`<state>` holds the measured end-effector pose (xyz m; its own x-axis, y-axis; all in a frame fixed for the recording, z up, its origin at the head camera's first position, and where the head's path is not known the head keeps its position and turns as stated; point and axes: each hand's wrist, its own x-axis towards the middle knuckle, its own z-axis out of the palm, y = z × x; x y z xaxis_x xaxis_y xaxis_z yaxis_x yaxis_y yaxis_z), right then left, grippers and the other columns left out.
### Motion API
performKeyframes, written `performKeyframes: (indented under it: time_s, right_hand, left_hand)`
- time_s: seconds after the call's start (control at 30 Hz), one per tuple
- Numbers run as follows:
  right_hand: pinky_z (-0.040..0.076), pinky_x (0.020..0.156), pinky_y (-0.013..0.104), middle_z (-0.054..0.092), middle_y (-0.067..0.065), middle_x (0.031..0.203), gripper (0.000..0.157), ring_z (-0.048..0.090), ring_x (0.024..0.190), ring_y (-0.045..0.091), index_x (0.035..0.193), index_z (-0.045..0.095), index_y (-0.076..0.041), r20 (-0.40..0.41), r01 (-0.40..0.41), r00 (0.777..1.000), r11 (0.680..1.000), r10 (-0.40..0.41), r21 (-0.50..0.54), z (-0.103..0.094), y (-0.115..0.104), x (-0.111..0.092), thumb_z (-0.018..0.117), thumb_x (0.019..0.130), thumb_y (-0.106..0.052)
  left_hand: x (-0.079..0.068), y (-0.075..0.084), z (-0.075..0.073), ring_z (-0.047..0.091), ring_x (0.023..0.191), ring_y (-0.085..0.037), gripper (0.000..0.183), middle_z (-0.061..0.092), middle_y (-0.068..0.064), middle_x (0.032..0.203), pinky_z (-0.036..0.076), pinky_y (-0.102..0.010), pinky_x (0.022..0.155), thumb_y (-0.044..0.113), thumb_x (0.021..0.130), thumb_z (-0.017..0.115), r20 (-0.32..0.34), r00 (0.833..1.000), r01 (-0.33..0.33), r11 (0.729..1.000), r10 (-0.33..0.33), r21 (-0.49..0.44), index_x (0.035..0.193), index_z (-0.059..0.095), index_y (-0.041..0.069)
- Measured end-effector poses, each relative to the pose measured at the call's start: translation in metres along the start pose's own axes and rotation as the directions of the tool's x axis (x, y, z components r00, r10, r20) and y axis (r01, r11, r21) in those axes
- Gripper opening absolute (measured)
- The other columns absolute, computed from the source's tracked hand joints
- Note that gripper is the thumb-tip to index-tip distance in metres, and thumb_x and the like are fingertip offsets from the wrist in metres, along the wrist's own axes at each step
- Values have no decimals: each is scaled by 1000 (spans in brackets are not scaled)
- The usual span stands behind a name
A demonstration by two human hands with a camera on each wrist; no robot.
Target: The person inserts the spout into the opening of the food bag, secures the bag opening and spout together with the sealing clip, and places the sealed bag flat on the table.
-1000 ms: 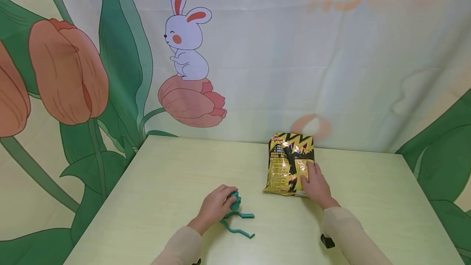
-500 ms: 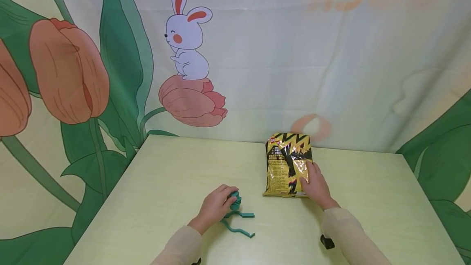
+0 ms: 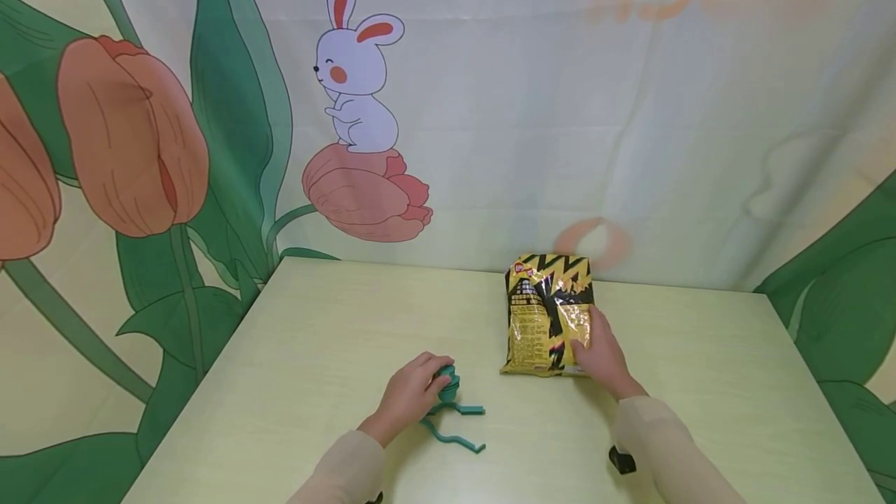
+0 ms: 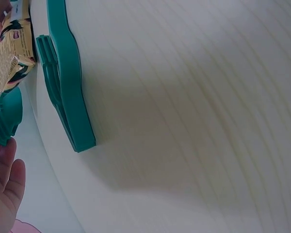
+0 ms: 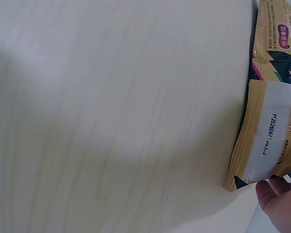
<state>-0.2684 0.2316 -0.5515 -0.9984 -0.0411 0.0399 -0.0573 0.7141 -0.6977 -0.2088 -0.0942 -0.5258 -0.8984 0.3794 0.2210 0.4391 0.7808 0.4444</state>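
My left hand [image 3: 406,393] pinches a round, ridged teal piece [image 3: 449,384], like a screw cap or spout. Two slim, bent teal arms [image 3: 470,410] stick out below it to the right, like an opened bag clip; where they join is hidden under the hand. The left wrist view shows the ridged piece [image 4: 8,114] at my fingertips. My right hand [image 3: 603,356] holds the right edge of a yellow and black snack bag [image 3: 535,333], thumb on its front. In the right wrist view, fingertips [image 5: 266,196] meet the edge of the bag [image 5: 281,63].
The pale wood-grain table [image 3: 336,317] ends at a printed cloth backdrop [image 3: 504,138] with tulips and a rabbit. The bag lies close to the table's far edge. A small black object [image 3: 621,460] shows beside the right sleeve.
The snack bag has shifted slightly to the left and turned a little since one second ago, with my right hand at its edge. My left hand and the teal parts stay in place.
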Motion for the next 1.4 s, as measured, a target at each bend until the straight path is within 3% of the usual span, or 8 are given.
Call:
performKeyframes:
  time_s: [0.4,0.67,0.8,1.07,1.4]
  right_hand:
    - [14,105,54,1,22,146,81,9,132,41,140,-10,-4,62,-103,993,988,97,119,1,0,7,48,83,-12]
    - [34,94,51,18,27,140,88,35,119,39,140,-15,-9,76,-179,983,965,167,194,2,-1,9,48,79,-9]
    - [38,87,46,20,30,139,92,40,111,37,138,-22,-11,94,-237,971,944,221,230,0,-5,8,48,78,-9]
    - [28,99,52,14,30,140,94,34,117,38,136,-28,-14,126,-295,955,910,269,291,-3,-8,10,47,79,-9]
    - [29,98,52,4,30,142,95,25,125,43,136,-27,-13,119,-291,957,887,265,360,-3,-9,12,47,77,-4]
  left_hand:
    - [-2,-3,0,55,83,-9,28,58,2,102,46,-24,68,26,87,55,-1,1000,3,1000,-3,5,112,57,15]
    - [-3,-4,1,56,85,-10,28,59,2,101,47,-25,69,26,86,55,-11,1000,3,1000,-3,11,112,58,15]
    - [-3,-4,1,57,86,-10,28,58,2,101,47,-25,70,26,86,55,-5,1000,3,1000,-3,4,112,58,15]
    - [-4,-5,0,55,81,-9,28,58,3,99,45,-23,66,25,86,55,-7,1000,-1,1000,1,1,112,58,15]
    - [-4,-6,-1,55,81,-9,27,58,3,99,46,-23,66,25,86,55,-13,1000,-1,1000,1,-2,111,58,15]
